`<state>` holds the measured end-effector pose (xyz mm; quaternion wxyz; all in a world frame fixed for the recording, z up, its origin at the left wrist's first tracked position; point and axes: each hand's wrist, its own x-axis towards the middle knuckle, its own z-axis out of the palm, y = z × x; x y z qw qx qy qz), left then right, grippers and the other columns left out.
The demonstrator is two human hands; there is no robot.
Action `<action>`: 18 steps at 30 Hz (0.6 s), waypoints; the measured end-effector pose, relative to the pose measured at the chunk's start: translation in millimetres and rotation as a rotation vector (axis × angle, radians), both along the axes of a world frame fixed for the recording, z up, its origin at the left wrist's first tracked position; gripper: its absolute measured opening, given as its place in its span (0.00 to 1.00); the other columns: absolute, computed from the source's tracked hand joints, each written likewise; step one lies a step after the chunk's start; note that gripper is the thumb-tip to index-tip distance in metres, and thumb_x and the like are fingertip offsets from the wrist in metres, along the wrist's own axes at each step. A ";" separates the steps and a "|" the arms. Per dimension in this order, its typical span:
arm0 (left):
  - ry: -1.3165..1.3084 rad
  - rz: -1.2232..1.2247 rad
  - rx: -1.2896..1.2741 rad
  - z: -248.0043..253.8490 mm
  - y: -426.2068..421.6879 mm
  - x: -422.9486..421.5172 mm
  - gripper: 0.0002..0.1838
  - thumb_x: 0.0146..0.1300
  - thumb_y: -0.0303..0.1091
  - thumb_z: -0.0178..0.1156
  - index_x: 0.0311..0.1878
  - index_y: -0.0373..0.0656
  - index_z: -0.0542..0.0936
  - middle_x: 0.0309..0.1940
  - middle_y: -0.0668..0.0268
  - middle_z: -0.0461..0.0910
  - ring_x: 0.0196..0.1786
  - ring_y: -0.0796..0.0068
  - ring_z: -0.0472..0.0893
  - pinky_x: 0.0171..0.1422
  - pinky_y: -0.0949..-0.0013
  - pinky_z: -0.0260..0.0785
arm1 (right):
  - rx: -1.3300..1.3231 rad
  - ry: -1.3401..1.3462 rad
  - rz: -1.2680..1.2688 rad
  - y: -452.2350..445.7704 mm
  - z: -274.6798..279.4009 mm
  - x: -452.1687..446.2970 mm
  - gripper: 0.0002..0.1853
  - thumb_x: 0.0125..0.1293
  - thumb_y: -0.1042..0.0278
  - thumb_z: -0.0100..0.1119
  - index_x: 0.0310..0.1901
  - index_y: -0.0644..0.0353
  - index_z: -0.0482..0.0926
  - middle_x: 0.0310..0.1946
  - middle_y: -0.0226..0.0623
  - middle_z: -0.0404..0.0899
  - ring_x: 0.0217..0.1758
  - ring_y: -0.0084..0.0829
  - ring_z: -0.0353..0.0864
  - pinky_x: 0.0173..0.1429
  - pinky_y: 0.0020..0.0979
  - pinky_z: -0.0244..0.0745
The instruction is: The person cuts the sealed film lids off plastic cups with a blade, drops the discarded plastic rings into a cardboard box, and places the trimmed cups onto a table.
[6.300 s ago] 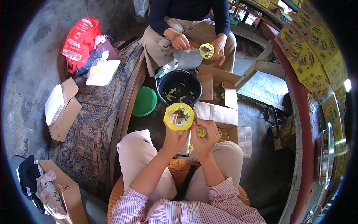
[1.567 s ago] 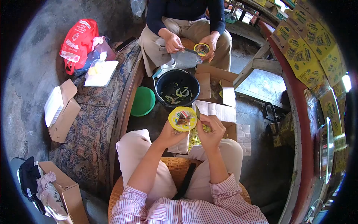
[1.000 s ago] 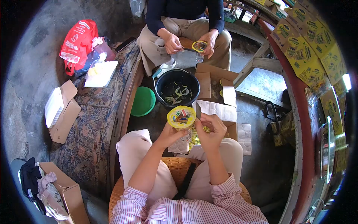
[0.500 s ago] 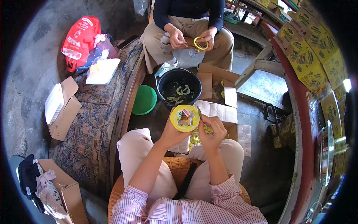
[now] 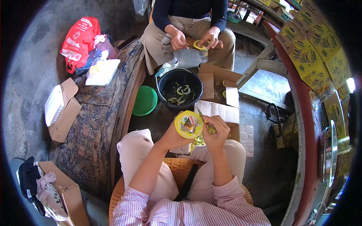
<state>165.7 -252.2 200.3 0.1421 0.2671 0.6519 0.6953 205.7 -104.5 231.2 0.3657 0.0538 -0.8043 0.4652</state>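
Note:
My left hand [image 5: 171, 135] is wrapped around a plastic cup [image 5: 188, 124], whose round yellow-rimmed printed top faces me. In my right hand [image 5: 217, 132] is a small knife [image 5: 200, 113], its blade pointing up beside the cup's right edge. The handle is hidden by my fingers. Both hands are above my lap, close together. Below them, yellow-green scraps [image 5: 197, 142] lie in an open carton, partly covered by my hands. Just beyond stands a black bucket [image 5: 163, 98] with pale curled strips inside.
Opposite me sits a person whose hands [image 5: 211, 38] hold another yellow-rimmed cup. A green lid [image 5: 144, 101] lies left of the bucket; an open cardboard box [image 5: 232, 93] stands right of it. Yellow lemon-printed cartons [image 5: 307, 52] line the right side. A red bag [image 5: 79, 41] stands at the left.
The cup in my left hand has dropped slightly and shifted right, its top turned a little. The knife blade now shows more clearly at its edge. The other person's yellow-rimmed cup has tilted.

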 end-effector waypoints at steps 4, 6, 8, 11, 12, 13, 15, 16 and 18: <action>-0.107 -0.058 0.039 6.4 -2.3 2.2 0.35 0.34 0.26 0.69 0.52 0.39 0.67 0.48 0.63 0.70 0.51 0.73 0.71 0.59 0.70 0.60 | 0.022 -0.032 0.040 2.9 1.5 1.3 0.11 0.43 0.88 0.59 0.32 0.67 0.80 0.24 0.37 0.76 0.28 0.25 0.78 0.34 0.22 0.76; -0.087 -0.087 0.016 3.2 -5.1 2.9 0.35 0.35 0.25 0.68 0.52 0.39 0.66 0.47 0.63 0.69 0.51 0.73 0.70 0.59 0.70 0.59 | -0.016 -0.042 0.059 3.1 -0.7 1.4 0.12 0.43 0.87 0.57 0.32 0.65 0.80 0.25 0.39 0.77 0.27 0.29 0.78 0.33 0.24 0.74; -0.011 -0.080 0.013 -1.1 -4.9 2.0 0.35 0.36 0.24 0.66 0.53 0.39 0.65 0.47 0.64 0.68 0.52 0.74 0.69 0.60 0.71 0.59 | -0.054 -0.062 0.070 2.4 -0.6 1.4 0.12 0.43 0.86 0.57 0.33 0.65 0.80 0.26 0.40 0.78 0.28 0.30 0.78 0.33 0.24 0.73; 0.078 -0.027 0.063 -4.1 -0.3 -0.5 0.35 0.37 0.23 0.64 0.53 0.39 0.63 0.47 0.64 0.65 0.53 0.74 0.68 0.59 0.71 0.59 | -0.126 -0.089 0.060 1.4 1.0 0.0 0.12 0.44 0.87 0.58 0.33 0.65 0.80 0.26 0.40 0.78 0.27 0.28 0.79 0.33 0.23 0.75; 0.035 -0.016 0.095 -4.0 1.2 -0.3 0.35 0.37 0.22 0.64 0.54 0.39 0.63 0.48 0.64 0.64 0.53 0.74 0.67 0.59 0.71 0.59 | -0.157 -0.087 0.051 1.5 -0.9 -0.7 0.12 0.45 0.87 0.58 0.33 0.65 0.80 0.26 0.40 0.78 0.27 0.27 0.79 0.33 0.23 0.76; -0.008 -0.004 0.127 -3.7 1.7 -0.6 0.35 0.37 0.22 0.63 0.54 0.39 0.62 0.48 0.64 0.64 0.53 0.74 0.67 0.59 0.71 0.59 | -0.188 -0.085 0.042 1.5 -2.4 -1.4 0.12 0.45 0.86 0.58 0.34 0.66 0.80 0.26 0.40 0.77 0.27 0.26 0.79 0.33 0.22 0.76; -0.006 0.016 0.104 -2.0 -1.1 -2.2 0.36 0.37 0.22 0.63 0.54 0.39 0.61 0.48 0.64 0.64 0.53 0.74 0.67 0.59 0.71 0.59 | -0.155 -0.051 0.045 2.8 -4.7 -1.7 0.11 0.45 0.86 0.59 0.34 0.65 0.80 0.25 0.39 0.77 0.26 0.26 0.78 0.32 0.22 0.76; -0.005 0.026 0.093 -1.5 -2.6 -3.1 0.36 0.37 0.22 0.63 0.55 0.39 0.61 0.48 0.64 0.65 0.53 0.74 0.67 0.59 0.71 0.59 | -0.137 -0.035 0.047 3.2 -5.2 -1.6 0.11 0.46 0.86 0.60 0.34 0.65 0.80 0.25 0.39 0.77 0.25 0.26 0.78 0.31 0.22 0.75; 0.063 0.035 0.050 -2.2 -4.5 -5.5 0.37 0.37 0.21 0.63 0.55 0.39 0.60 0.48 0.63 0.65 0.53 0.74 0.68 0.59 0.70 0.60 | -0.104 -0.005 0.022 1.3 -4.2 -0.9 0.11 0.46 0.86 0.60 0.34 0.65 0.80 0.25 0.38 0.77 0.25 0.25 0.78 0.30 0.22 0.74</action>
